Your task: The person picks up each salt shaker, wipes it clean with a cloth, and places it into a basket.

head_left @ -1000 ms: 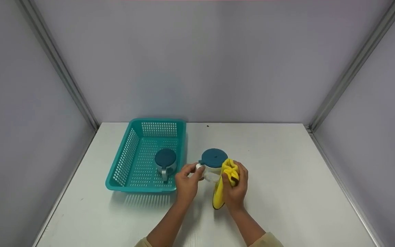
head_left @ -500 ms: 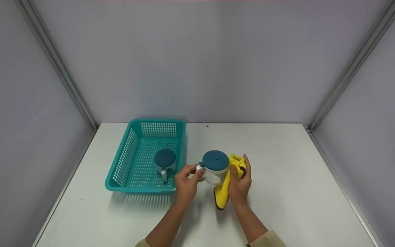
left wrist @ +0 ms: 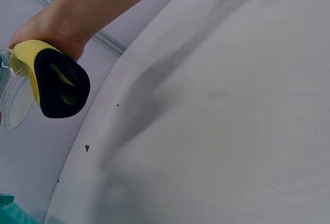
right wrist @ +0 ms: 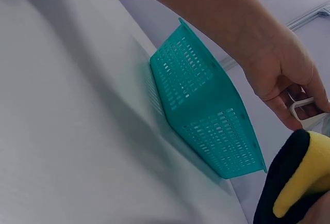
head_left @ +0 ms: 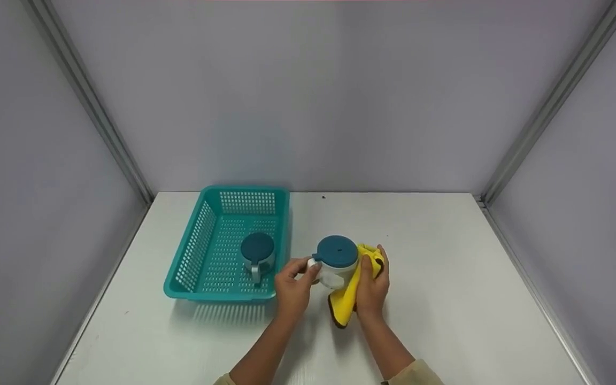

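Observation:
My left hand (head_left: 293,286) pinches the white handle (right wrist: 301,102) of a clear mug with a blue lid (head_left: 337,251), held roughly upright above the table. In my right hand (head_left: 373,291) is a yellow cloth with a dark edge (head_left: 345,302), bunched along the mug's right side. The cloth's lower end hangs below the mug in the head view. From the left wrist, the clear mug wall (left wrist: 19,100) shows beside the rolled cloth (left wrist: 31,59). A second blue-lidded mug (head_left: 258,247) stands in the teal basket, its handle toward me.
The teal perforated basket (head_left: 179,256) sits on the white table (head_left: 436,278) just left of my left hand. Grey panels (head_left: 308,96) enclose the table at the back and on both sides. A small dark speck (head_left: 323,197) lies near the back edge.
My right hand and the cloth have shifted from the mug's front right round to its right side. The mug has moved slightly right and toward me, still in my left hand.

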The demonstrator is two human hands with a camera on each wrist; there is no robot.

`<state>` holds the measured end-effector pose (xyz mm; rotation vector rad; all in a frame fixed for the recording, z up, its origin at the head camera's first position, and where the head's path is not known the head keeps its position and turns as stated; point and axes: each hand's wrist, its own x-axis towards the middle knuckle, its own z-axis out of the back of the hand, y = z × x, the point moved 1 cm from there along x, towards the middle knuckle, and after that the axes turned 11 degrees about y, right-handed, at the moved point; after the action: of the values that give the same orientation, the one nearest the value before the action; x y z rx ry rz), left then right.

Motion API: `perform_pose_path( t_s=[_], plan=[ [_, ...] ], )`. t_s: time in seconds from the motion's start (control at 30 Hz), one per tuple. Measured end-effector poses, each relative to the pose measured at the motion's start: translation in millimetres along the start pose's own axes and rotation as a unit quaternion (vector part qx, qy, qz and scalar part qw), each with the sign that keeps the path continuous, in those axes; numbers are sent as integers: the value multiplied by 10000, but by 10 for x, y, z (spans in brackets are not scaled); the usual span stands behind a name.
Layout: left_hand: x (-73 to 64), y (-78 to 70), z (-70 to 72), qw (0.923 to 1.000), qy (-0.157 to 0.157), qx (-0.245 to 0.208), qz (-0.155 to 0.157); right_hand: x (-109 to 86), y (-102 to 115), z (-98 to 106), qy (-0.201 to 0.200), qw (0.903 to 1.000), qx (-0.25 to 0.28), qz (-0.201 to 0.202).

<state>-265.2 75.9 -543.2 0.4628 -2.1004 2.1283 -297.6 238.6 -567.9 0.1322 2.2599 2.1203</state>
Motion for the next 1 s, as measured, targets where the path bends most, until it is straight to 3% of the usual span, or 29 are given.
perform_pose_path(
  t_s=[0.2, 0.47, 0.7, 0.9, 1.0],
  plan=[
    [-17, 27, -24, 9998, -139, 107, 78, -77, -25, -73, -60, 9998, 132, 147],
    [-26, -5, -74, 9993, -312, 186, 105, -208, -82, -199, -188, 9900, -342, 1356],
    [-72, -298, -105, 9992, -299, 80, 269, -238, -122, -215, -302, 9676, -1001, 2299],
    [-68, -327, -122, 9985, -343, 142, 391, -235, -118, -208, -380, 9402, -1521, 3024],
    [-64, -323, -118, 9987, -337, 131, 357, -246, -93, -211, -395, 9206, -1669, 3508]
  ],
)
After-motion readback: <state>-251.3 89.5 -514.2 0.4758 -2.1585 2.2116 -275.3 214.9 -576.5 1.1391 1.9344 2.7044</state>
